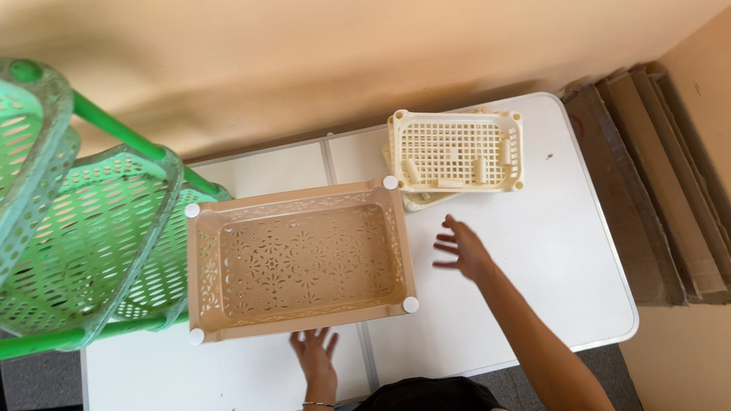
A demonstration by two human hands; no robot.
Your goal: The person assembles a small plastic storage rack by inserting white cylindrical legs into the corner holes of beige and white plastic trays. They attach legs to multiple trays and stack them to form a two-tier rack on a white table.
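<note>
One beige tray (296,260) lies on the white table (536,296), long axis left to right. The left hand (314,350), open and empty, sits just below its near edge; the right hand (462,247), fingers spread, empty, hovers just beside its right end. Cream baskets (460,151), apparently two stacked, lie behind.

tray (296,261) on table (544,285), baskets (458,152) behind-right

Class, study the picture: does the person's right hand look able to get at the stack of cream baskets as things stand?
Probably yes. The right hand hovers open over bare white table, and nothing lies between it and the cream baskets just beyond it.
</note>
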